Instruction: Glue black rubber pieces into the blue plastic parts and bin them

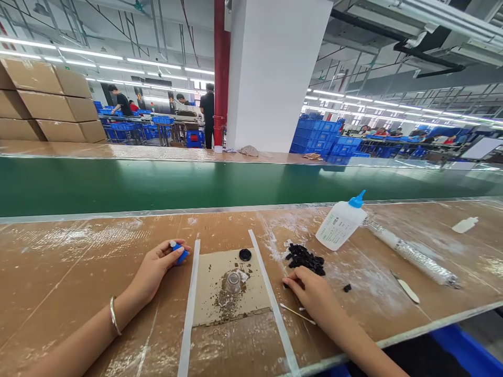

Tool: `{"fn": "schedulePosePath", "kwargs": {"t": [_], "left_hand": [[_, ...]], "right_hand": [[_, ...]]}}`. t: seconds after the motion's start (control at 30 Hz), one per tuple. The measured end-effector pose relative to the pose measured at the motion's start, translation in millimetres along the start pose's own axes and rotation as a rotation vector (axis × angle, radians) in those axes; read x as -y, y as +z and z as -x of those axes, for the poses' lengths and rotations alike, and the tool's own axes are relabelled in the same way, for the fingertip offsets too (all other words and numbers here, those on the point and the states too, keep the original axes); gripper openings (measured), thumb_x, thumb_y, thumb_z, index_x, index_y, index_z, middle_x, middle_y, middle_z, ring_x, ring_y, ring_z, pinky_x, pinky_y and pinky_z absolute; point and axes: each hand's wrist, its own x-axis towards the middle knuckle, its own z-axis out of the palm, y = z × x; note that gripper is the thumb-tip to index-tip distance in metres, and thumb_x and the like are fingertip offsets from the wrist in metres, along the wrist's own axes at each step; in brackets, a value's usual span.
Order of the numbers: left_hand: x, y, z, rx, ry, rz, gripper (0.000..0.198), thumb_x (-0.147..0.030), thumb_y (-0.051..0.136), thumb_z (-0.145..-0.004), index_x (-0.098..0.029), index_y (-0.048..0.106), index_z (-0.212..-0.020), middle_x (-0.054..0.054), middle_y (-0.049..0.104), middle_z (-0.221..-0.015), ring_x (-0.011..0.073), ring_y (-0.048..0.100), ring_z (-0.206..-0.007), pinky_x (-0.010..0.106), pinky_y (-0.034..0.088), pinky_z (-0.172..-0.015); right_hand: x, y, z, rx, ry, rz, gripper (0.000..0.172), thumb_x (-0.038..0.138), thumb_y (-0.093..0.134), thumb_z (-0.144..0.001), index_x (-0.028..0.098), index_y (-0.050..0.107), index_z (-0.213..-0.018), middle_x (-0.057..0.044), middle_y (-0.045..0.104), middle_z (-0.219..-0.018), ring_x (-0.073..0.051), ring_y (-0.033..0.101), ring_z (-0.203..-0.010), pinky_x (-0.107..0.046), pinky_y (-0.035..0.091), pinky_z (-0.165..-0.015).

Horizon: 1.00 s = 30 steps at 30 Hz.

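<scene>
My left hand [163, 261] is closed around a small blue piece with a whitish tip [179, 255], left of the taped cardboard. My right hand [308, 290] has its fingertips pinched on a small black part [285, 286], just below a pile of small black parts [304, 258]. Between the hands lies a stained cardboard sheet [204, 272]. On it stand a small clear cup-shaped piece [233, 283] and a round black disc [244, 255]. A cotton swab [297, 313] lies beside my right wrist.
A white bottle with a blue nozzle [340, 225] stands tilted beyond the pile. Further right are a silvery roll [412, 254], a pale-handled blade [408, 291] and a small white bottle [465, 225]. The green conveyor belt [176, 183] runs behind. People work far off.
</scene>
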Motion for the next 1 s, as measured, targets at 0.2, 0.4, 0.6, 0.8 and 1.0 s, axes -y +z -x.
{"fn": "schedulePosePath", "kwargs": {"t": [0.2, 0.4, 0.6, 0.8, 1.0], "left_hand": [[-1, 2.0, 0, 0.027, -0.007, -0.021, 0.047, -0.037, 0.080, -0.064, -0.017, 0.060, -0.102, 0.006, 0.071, -0.091, 0.0145, 0.064, -0.083, 0.021, 0.052, -0.074], [1, 2.9, 2, 0.117, -0.061, 0.048, 0.033, -0.031, 0.076, -0.071, -0.019, 0.054, -0.093, 0.005, 0.070, -0.093, 0.0128, 0.064, -0.081, 0.022, 0.053, -0.073], [3, 4.2, 5, 0.180, -0.099, 0.075, 0.025, -0.028, 0.072, -0.076, -0.019, 0.057, -0.094, 0.006, 0.069, -0.098, 0.0120, 0.064, -0.081, 0.021, 0.053, -0.073], [2, 5.4, 6, 0.185, -0.082, 0.116, 0.023, -0.026, 0.072, -0.075, -0.018, 0.059, -0.093, 0.006, 0.069, -0.095, 0.0131, 0.064, -0.079, 0.022, 0.054, -0.071], [-1, 7.4, 13, 0.274, -0.113, 0.206, 0.024, -0.024, 0.073, -0.073, -0.017, 0.065, -0.095, 0.005, 0.068, -0.094, 0.0171, 0.066, -0.084, 0.028, 0.053, -0.080]], "right_hand": [[0, -12, 4, 0.014, -0.093, 0.168, 0.028, 0.031, 0.038, -0.096, 0.016, 0.061, -0.091, -0.011, 0.065, -0.087, -0.028, 0.062, -0.076, -0.041, 0.048, -0.066], [-6, -43, 1, 0.181, -0.443, 0.199, 0.024, 0.018, 0.041, -0.096, 0.018, 0.062, -0.106, -0.009, 0.065, -0.102, -0.023, 0.060, -0.092, -0.036, 0.052, -0.078], [-16, -39, -1, 0.335, -0.667, 0.279, 0.035, 0.001, 0.044, -0.085, 0.012, 0.061, -0.114, -0.013, 0.064, -0.114, -0.025, 0.059, -0.101, -0.040, 0.055, -0.086], [-13, -37, -7, 0.405, -0.726, 0.360, 0.036, -0.004, 0.050, -0.077, 0.007, 0.064, -0.109, -0.016, 0.066, -0.112, -0.029, 0.063, -0.098, -0.045, 0.055, -0.088], [-19, -43, -7, 0.429, -0.765, 0.425, 0.040, -0.005, 0.043, -0.079, 0.009, 0.063, -0.111, -0.016, 0.065, -0.114, -0.029, 0.063, -0.102, -0.043, 0.057, -0.084]]}}
